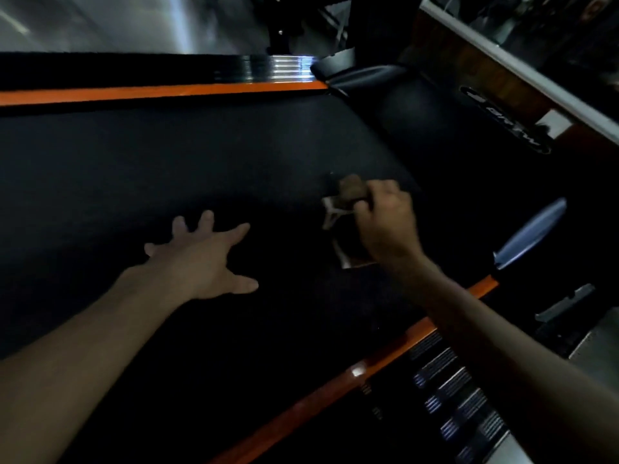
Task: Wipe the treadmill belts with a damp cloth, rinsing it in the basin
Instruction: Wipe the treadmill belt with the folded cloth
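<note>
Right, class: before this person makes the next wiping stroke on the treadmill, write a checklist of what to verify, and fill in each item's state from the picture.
1. Crumpled brown cloth gripped by the right hand: ok, fingers curled round it.
2. Cloth over the black treadmill belt: ok; actual contact cannot tell.
3. Left hand out of the cloth's way: ok, fingers spread, set apart to the left of the cloth.
4. Cloth damp enough: cannot tell, picture is dark and blurred.
5. Basin within reach for rinsing: cannot tell, no basin in view.
6. Stroke stays inside the orange side strip: ok, cloth sits on the belt side of it.
</note>
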`<act>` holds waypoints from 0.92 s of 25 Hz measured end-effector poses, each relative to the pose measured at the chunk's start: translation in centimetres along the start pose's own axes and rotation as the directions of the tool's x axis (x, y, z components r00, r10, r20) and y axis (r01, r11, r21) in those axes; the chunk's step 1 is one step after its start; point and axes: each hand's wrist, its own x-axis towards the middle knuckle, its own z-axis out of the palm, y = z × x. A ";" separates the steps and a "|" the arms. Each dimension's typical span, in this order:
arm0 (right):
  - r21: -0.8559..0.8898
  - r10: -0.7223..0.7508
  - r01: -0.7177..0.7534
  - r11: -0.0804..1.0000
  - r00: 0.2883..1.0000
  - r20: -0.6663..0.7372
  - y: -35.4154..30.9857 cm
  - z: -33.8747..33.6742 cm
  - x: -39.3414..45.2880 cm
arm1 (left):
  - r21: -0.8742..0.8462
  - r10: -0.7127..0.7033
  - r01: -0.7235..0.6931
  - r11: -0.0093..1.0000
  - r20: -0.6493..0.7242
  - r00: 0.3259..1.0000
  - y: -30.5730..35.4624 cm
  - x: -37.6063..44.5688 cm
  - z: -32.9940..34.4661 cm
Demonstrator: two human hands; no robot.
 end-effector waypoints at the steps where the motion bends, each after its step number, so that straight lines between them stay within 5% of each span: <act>1: -0.064 0.124 -0.117 0.991 0.984 0.130 2.6 -0.4 0.6 | 0.101 -0.012 0.010 0.995 0.018 1.000 0.7 0.4 -0.4; 3: -0.196 0.163 -0.092 0.976 0.907 0.389 6.5 0.2 0.9 | 0.308 0.036 -0.029 0.951 -0.018 0.999 2.0 1.3 -1.9; 5: -0.227 0.103 0.013 0.974 0.866 0.490 7.8 1.6 0.6 | 0.363 0.096 -0.055 0.930 -0.097 0.991 2.4 2.5 -3.6; 8: -0.210 0.082 0.013 0.978 0.895 0.438 8.1 2.2 0.2 | 0.283 0.023 0.037 0.958 -0.205 0.979 1.4 4.3 -4.5; 15: -0.211 -0.061 0.147 0.966 0.928 0.367 11.5 2.3 3.7 | 0.272 -0.093 0.115 0.955 -0.092 0.991 -0.9 7.9 -5.8; 20: -0.253 0.248 -0.222 0.942 0.966 0.077 10.6 5.4 11.1 | 0.045 -0.025 0.024 0.999 0.007 1.000 -2.7 10.0 -5.3; 23: -0.269 0.237 -0.204 0.941 0.967 0.096 3.8 8.2 14.4 | 0.045 -0.016 0.015 0.999 0.018 1.000 -3.0 10.4 -5.6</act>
